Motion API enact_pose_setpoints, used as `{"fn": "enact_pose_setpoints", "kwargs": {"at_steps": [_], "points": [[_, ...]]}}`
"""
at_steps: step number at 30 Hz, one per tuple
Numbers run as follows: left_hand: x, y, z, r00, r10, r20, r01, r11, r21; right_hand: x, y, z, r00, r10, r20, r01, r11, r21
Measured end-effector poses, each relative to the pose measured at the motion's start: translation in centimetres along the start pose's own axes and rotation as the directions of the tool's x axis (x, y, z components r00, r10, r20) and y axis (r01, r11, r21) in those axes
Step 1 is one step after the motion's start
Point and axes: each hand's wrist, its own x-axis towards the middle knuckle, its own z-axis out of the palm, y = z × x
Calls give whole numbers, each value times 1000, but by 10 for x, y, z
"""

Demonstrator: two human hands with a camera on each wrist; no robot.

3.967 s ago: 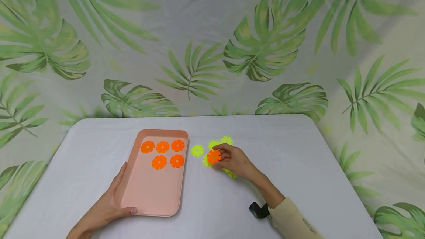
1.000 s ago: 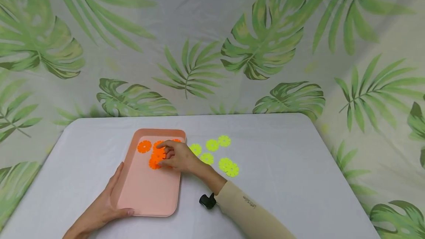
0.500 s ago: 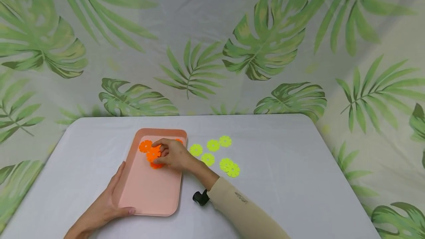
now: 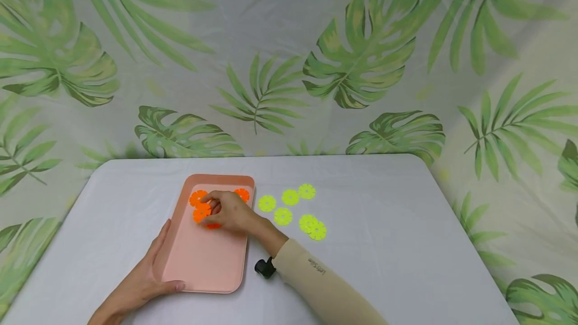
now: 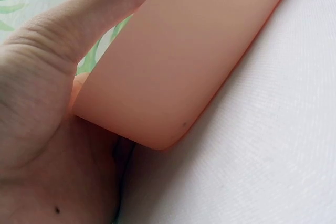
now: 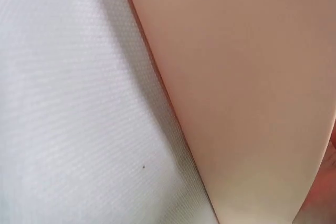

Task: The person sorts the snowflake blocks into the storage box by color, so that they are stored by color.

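Note:
In the head view, my right hand (image 4: 230, 210) pinches an orange notched interlocking disc (image 4: 201, 212) between fingers and thumb, over the upper part of a pink tray (image 4: 203, 265). Beside it in the tray lie an orange disc at the upper left (image 4: 196, 197) and another at the upper right (image 4: 242, 194); a third (image 4: 213, 225) peeks out below the fingers. More of the tray's floor is hidden under the hand. My left hand (image 4: 143, 280) grips the tray's near left corner, thumb on the near rim, fingers along the left side. The left wrist view has the tray's outer wall (image 5: 173, 51) against this hand.
Right of the tray, several yellow-green notched discs (image 4: 283, 216) lie on the white table (image 4: 384, 245), two overlapping. A black camera (image 4: 264, 268) hangs at the right wrist. A leaf-print cloth (image 4: 280, 39) stands behind the table. The right wrist view is mostly tray wall (image 6: 236, 77).
My right hand has carried the orange disc from above the yellow-green discs leftward over the tray, moving slightly further left in the last second. The left hand keeps its grip.

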Motion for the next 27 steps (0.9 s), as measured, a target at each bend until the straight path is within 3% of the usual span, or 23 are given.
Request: {"fn": "enact_pose_setpoints", "kwargs": {"at_steps": [14,27], "points": [[-1,0,0,1000,-14,-1,14,1000,-10,12,2,12,999,38,2,-37,993,-116],[0,-3,1,999,45,-10,-45,999,9,18,2,22,998,46,-32,-53,957,-285]]}}
